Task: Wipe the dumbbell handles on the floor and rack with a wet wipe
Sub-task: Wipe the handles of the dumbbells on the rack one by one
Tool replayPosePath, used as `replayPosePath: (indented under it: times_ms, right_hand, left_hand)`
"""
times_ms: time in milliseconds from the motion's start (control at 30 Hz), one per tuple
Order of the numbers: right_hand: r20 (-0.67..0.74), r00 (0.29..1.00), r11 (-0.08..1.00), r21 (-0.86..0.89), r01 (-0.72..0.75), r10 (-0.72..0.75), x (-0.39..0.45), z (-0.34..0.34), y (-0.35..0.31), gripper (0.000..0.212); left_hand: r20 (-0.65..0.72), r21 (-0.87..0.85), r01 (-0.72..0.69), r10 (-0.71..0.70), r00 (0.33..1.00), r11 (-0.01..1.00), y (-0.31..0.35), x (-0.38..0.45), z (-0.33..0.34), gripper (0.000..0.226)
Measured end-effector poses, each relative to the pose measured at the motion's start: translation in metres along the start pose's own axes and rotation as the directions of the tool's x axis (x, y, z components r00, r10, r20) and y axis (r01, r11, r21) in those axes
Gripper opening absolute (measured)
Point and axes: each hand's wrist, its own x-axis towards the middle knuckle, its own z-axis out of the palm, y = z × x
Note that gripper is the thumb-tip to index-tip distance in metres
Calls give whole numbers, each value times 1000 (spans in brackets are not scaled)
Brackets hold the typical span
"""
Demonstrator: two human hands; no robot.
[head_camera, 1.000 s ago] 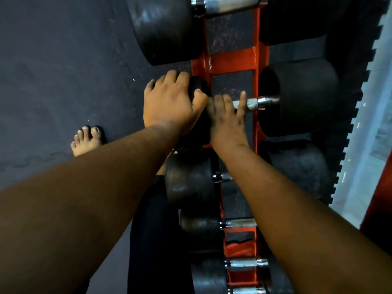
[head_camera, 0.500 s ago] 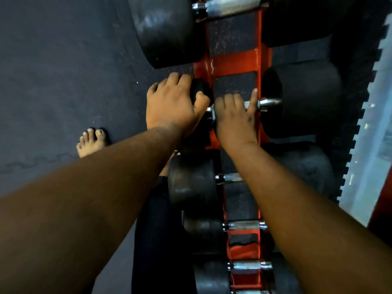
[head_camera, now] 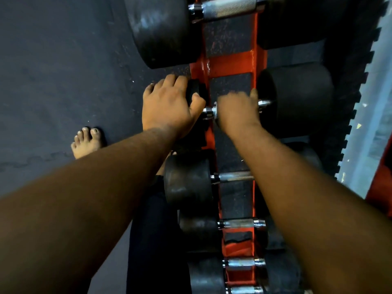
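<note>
A black-headed dumbbell (head_camera: 301, 98) lies across the red rack (head_camera: 231, 64) at mid-frame. My left hand (head_camera: 167, 107) is clamped over its left weight head, fingers curled around the rim. My right hand (head_camera: 237, 111) is wrapped around its chrome handle and is motion-blurred. Only the handle's two ends show, the left collar (head_camera: 209, 112) and the right collar (head_camera: 264, 102). No wet wipe is visible; anything in my right palm is hidden.
A larger dumbbell with a knurled handle (head_camera: 229, 7) sits above on the rack. Several smaller dumbbells (head_camera: 235, 177) line the rack below, under my right forearm. My bare foot (head_camera: 87, 141) stands on dark floor matting at left. A toothed mat edge (head_camera: 356, 124) runs along the right.
My right hand has slid rightwards along the handle, uncovering the left chrome collar, and is now blurred. My left hand stays on the weight head.
</note>
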Motion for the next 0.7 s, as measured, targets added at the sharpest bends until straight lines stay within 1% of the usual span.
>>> replayPosePath:
  times_ms: [67,100,133,167,200,233,267,300,333,367,400,433,500,567,600,633,667,700]
  right_hand:
    - [223,973,998,-1,65,-63,19,-18,0,24]
    - [293,953,997,10,72,-71,23,-22,1,26]
    - [301,951,998,15,66,-68,22,-23,4,28]
    - [255,966,999,7,53,-53,17,-19,6,29]
    - [159,987,1000,-4,25,-24,8,-10,7,30]
    - [34,999,1000,2,-15,15,-3,1,6,31]
    - [-99,993,998,10,-56,57,-15,13,5,30]
    - [-200,976,996,14,-86,87,-24,22,3,28]
    - [-251,962,994,11,-107,107,-31,29,1,27]
    - [-249,961,992,-1,-124,119,-31,29,0,26]
    - [-201,972,991,-17,-131,125,-26,23,0,25]
    - [-115,986,991,-37,-129,124,-17,14,1,25]
    - [103,993,996,-62,-57,63,4,-9,5,24]
    - [307,952,999,-39,14,-1,21,-29,12,28]
    - [363,931,999,-34,38,-23,24,-33,16,31]
    - [372,928,998,-43,52,-32,24,-34,19,33]
    - [336,941,996,-70,57,-30,22,-31,20,34]
    - [258,966,992,-117,42,-10,15,-23,20,35]
  left_hand:
    - [0,2,-1,1,1000,1000,-1,0,0,52]
    - [1,2,-1,1,1000,1000,-1,0,0,53]
    - [3,0,-1,1,1000,1000,-1,1,-1,53]
    - [7,0,-1,1,1000,1000,0,1,-1,54]
    - [10,4,-1,1,1000,1000,1,1,-1,55]
    - [10,11,-3,3,1000,1000,1,1,-1,56]
    - [8,15,-6,6,1000,1000,1,1,-1,56]
    - [4,11,-6,6,1000,1000,-1,1,-1,56]
    - [2,8,-9,9,1000,1000,0,1,-1,56]
    - [3,3,-8,8,1000,1000,-1,0,0,56]
    - [6,1,-9,9,1000,1000,-1,0,-1,56]
    - [13,2,-9,9,1000,1000,-1,1,-1,56]
    - [17,4,-12,11,1000,1000,0,1,-1,56]
    - [15,3,-14,14,1000,1000,0,1,-1,56]
    - [14,-1,-14,14,1000,1000,-1,1,-1,56]
    - [8,-7,-14,14,1000,1000,0,1,0,56]
    - [2,-7,-12,12,1000,1000,-1,0,-1,56]
    - [-1,-8,-12,12,1000,1000,-1,0,0,55]
